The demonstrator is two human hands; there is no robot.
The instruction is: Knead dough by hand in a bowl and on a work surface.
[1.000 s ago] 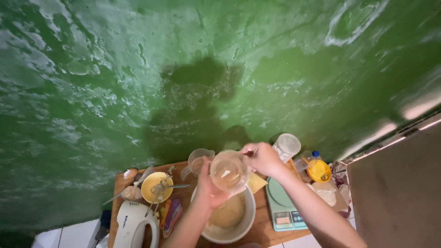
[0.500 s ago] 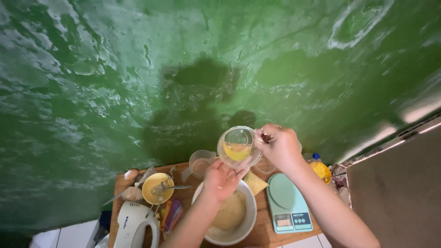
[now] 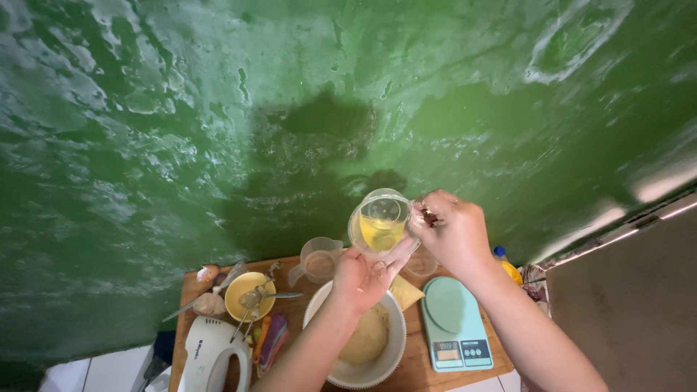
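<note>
From the head camera, both hands were raised above a small wooden bench (image 3: 414, 374) set against a mottled green wall (image 3: 218, 131). The right hand (image 3: 451, 231) gripped the handle of a clear measuring cup (image 3: 380, 221), its fingers closed tight around that handle on the cup's right side. The cup was tipped toward the camera, and a pool of yellow liquid (image 3: 380, 234) lay in its lower part. The left hand (image 3: 363, 277) was beneath it, palm up, with its fingers curled around the underside of the cup and touching the base. The cup was held in the air, above the far rim of a white mixing bowl (image 3: 392, 348) that stood on the bench; pale brown dough (image 3: 367, 335) lay in the bowl.

Just right of the bowl stood a light blue kitchen scale (image 3: 454, 323) with a round weighing plate. A yellow slab, perhaps butter or cheese, (image 3: 405, 292) lay between bowl and scale. Behind the hands a second clear jug (image 3: 317, 260) stood near the wall, and a small glass (image 3: 422, 263) was partly hidden under the right wrist. To the left sat a yellow bowl (image 3: 243, 290) with metal spoons (image 3: 254, 299) resting in it. Garlic bulbs (image 3: 209, 301) lay at the bench's left edge. A white hand mixer (image 3: 210, 356) lay at the near left corner. A bottle with a blue cap (image 3: 507, 266) showed beyond the right forearm.
</note>
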